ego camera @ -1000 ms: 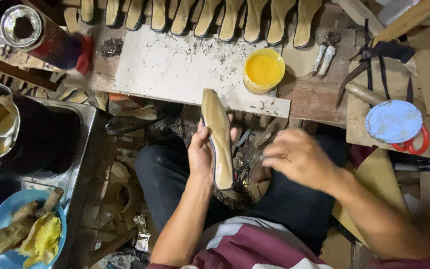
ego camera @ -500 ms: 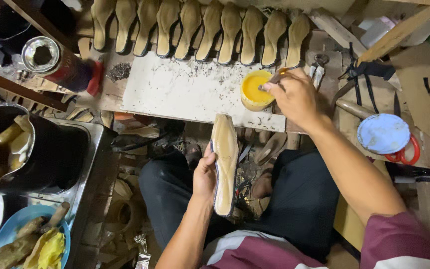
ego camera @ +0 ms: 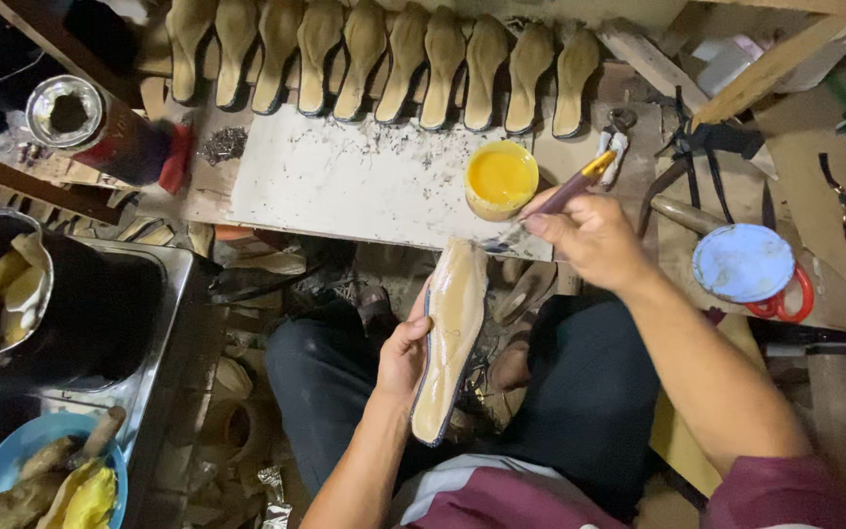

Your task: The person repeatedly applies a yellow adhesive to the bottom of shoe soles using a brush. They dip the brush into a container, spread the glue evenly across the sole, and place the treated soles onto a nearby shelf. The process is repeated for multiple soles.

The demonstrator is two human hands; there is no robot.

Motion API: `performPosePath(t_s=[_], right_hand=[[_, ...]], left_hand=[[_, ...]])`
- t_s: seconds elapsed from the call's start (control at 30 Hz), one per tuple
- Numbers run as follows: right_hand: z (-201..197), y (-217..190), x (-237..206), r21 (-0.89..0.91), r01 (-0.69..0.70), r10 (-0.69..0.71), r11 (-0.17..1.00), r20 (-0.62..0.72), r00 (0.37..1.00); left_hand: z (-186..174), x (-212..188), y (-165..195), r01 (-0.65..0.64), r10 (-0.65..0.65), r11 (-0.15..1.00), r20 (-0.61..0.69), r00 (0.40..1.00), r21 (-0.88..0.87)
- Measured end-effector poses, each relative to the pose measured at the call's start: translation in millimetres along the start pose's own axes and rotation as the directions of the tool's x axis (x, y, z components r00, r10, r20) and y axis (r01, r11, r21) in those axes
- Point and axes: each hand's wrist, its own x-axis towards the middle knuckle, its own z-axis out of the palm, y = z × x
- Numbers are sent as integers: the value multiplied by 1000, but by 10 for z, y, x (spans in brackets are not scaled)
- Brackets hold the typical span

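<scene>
The left hand (ego camera: 401,358) grips a long tan shoe sole (ego camera: 450,338) from its left side, fingers wrapped onto the edge and clamped on it, holding it lengthwise over the person's lap, below the front edge of the worktop (ego camera: 345,181). The sole's pale upper face is turned up to the camera, its far tip close to that front edge.

The right hand (ego camera: 589,235) has its fingers closed around a glue brush (ego camera: 565,191) with a dark handle and a yellow-stained end. The brush slants up to the right; its lower end points toward the sole's far tip, though whether the bristles touch the sole cannot be told. The hand hovers just right of the sole's tip and just below the glue pot.

A small round pot of yellow glue (ego camera: 501,178) stands at the front right corner of the white board that covers the middle of the worktop. Along the rear edge of the worktop a row of soles (ego camera: 384,64) lies side by side, tips pointing away. Near the left rear corner sits an open metal tin (ego camera: 67,111) with dark contents. To the right of the pot, on the wooden surface, lie a round blue lid (ego camera: 744,263) over red-handled scissors (ego camera: 783,299) and dark pliers (ego camera: 702,147). At the lower left, off the worktop, a blue bowl (ego camera: 12,456) holds yellowish scraps, beside a dark metal container (ego camera: 51,304).
</scene>
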Motion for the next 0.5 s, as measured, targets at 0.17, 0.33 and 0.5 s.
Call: performPosePath(t_s=[0.17,0.33,0.5], right_hand=[[198,-61,-109,-70,236,-239,969,-35,970],[291,-64,-205,-36,150,-148,988,62,987],[469,-119,-469,-93,194,-179,977,149,973]], left_hand=[[21,13,-18,32,-33,999,34,999,30],[-4,30,-13,-9,9,1000,-23,1000,1],[-21,64,-24,-26,25,1000,-41,999,-18]])
